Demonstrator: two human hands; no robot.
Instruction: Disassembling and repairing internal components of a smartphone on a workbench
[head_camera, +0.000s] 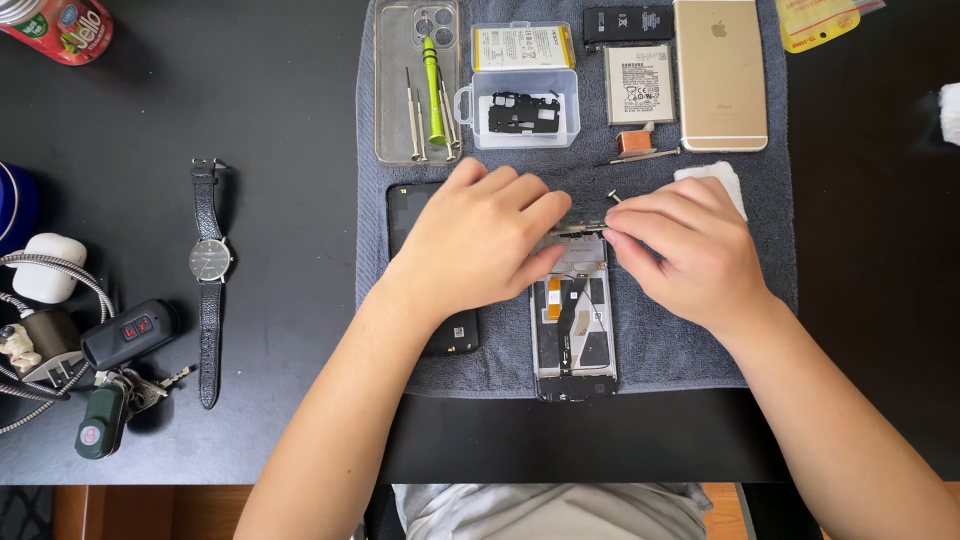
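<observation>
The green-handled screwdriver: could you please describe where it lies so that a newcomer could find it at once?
On the grey towel, look to the top left corner for the clear phone case lying open side up. The green-handled screwdriver rests inside it, the only bright green tool among plain metal ones.

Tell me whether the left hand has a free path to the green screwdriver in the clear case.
Probably yes. The left hand rests on the opened phone, just below the clear case. The green screwdriver lies uncovered on top, and nothing stands between them on the towel.
</observation>
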